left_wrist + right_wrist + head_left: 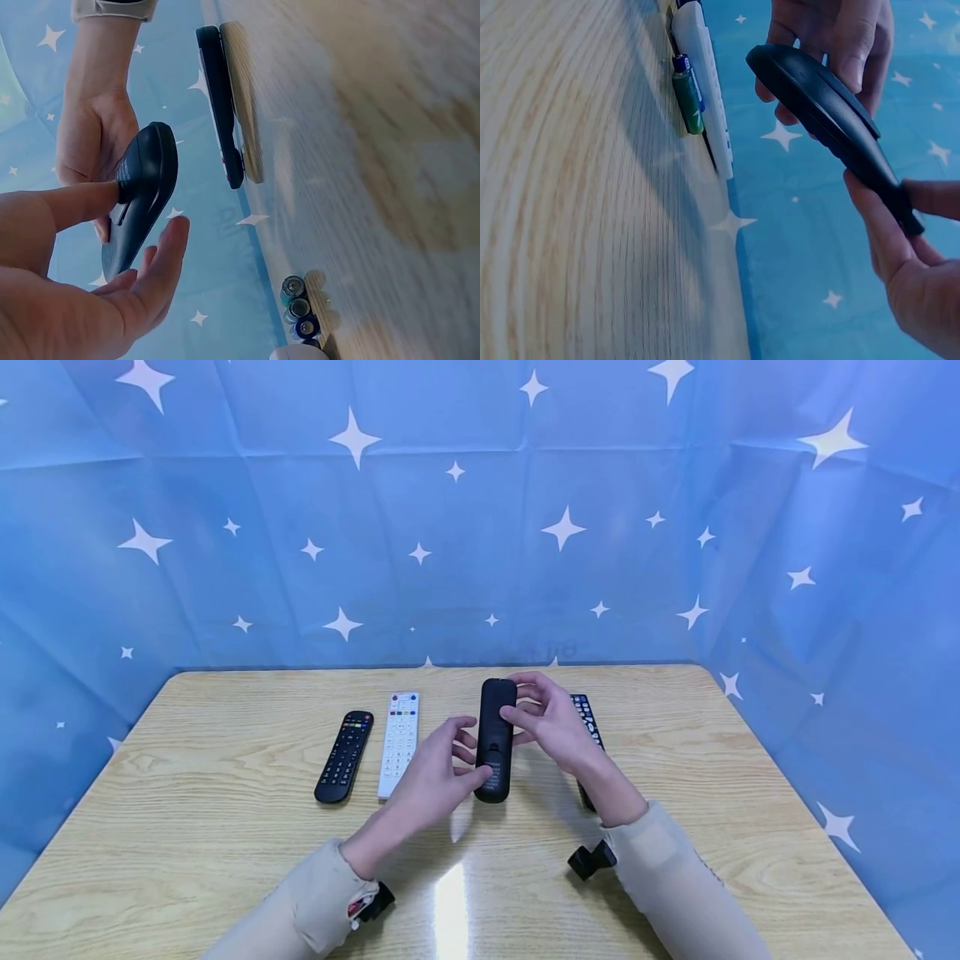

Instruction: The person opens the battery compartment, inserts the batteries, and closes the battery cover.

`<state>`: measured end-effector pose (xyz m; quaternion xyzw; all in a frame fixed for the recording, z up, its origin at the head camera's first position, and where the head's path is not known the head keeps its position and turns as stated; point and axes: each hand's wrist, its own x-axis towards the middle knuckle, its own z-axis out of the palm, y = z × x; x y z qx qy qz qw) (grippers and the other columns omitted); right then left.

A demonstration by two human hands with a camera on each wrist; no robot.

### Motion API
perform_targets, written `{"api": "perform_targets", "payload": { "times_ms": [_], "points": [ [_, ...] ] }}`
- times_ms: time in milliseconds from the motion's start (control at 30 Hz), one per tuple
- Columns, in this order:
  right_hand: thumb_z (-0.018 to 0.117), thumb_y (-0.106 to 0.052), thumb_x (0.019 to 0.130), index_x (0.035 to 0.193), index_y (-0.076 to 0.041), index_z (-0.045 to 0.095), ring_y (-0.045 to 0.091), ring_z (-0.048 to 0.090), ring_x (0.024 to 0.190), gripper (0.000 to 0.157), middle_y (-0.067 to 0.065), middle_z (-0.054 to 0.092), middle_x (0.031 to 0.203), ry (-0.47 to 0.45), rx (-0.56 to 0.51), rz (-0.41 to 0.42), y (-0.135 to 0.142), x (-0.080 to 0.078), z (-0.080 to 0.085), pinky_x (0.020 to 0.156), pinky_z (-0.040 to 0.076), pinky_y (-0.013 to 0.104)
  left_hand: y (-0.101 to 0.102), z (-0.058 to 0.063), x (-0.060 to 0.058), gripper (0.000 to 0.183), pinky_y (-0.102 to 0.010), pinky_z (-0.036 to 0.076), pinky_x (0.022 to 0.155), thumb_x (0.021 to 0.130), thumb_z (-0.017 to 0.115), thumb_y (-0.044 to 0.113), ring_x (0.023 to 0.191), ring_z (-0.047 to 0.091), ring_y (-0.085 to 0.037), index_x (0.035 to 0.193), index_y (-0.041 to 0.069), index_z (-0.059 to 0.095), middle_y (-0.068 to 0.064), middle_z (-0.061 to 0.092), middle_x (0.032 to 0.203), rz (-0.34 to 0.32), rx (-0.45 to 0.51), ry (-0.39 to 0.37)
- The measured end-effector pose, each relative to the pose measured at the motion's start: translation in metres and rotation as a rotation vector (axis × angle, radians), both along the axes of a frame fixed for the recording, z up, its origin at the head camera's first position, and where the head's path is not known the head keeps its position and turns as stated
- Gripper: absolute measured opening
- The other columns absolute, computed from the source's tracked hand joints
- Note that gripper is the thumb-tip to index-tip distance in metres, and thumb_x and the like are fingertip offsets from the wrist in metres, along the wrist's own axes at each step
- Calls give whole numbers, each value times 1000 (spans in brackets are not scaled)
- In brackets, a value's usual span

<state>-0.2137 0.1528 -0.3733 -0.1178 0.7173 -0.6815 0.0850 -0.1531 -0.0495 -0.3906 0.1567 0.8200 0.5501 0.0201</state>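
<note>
Above the wood-grain table (187, 860), the left hand (438, 768) grips the lower end of a black remote (492, 727), keys hidden and back print illegible, the right hand (551, 720) pinching its upper end while partly covering another remote (585, 712).

White remote (398, 739) obstacle just beside left fingers (474, 776)

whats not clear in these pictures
Head: button side of the held black remote, facing away; print on its back, too small.
Head: middle of the rightmost remote, behind the right forearm.
Left wrist: rest of the white remote, past the bottom edge.
Right wrist: markings on the green battery, blurred.
</note>
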Motion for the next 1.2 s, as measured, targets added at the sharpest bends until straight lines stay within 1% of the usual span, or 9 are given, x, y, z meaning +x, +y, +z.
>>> {"api": "perform_targets", "payload": {
  "times_ms": [133,300,533,800,900,1200],
  "points": [
    [66,2,97,143,1,46,29,68,103,50,24,58,127,4,1,4,0,0,0,72,63,48,-1,1,-1,58,-30,59,74,90,77,6,91,66,-18,142,1,51,-6,62,108,-13,-9,-33],
    [66,3,97,142,1,47,28,68,104,49,23,58,126,20,-6,4,0,0,-1,72,63,48,-1,0,-2,58,-31,59,71,90,77,3,89,66,-17,142,2,50,-7,63,106,-30,16,-51],
    [67,4,96,135,1,50,27,69,99,42,20,57,124,33,-15,-2,0,1,-2,71,63,48,-1,-1,-2,59,-33,58,70,90,77,2,87,64,-18,141,3,48,-7,62,103,-38,19,-40],
    [67,4,96,133,2,50,27,69,92,41,20,55,123,45,-9,12,-1,1,-3,70,63,48,-2,-2,-2,60,-34,57,71,90,77,2,86,63,-19,141,3,46,-8,61,102,-45,13,-42],
    [67,4,96,131,2,51,26,69,92,39,20,56,122,45,-16,8,-2,2,-3,70,63,48,-2,-2,-2,60,-34,57,72,90,77,3,85,63,-18,141,3,46,-8,61,102,-48,7,-38],
    [67,5,96,128,3,50,26,70,96,36,20,56,122,51,-22,-2,-3,3,-3,70,63,48,-2,-4,-3,60,-32,57,71,90,76,1,83,62,-17,141,3,45,-7,61,100,-53,-11,5]
  ]
}}
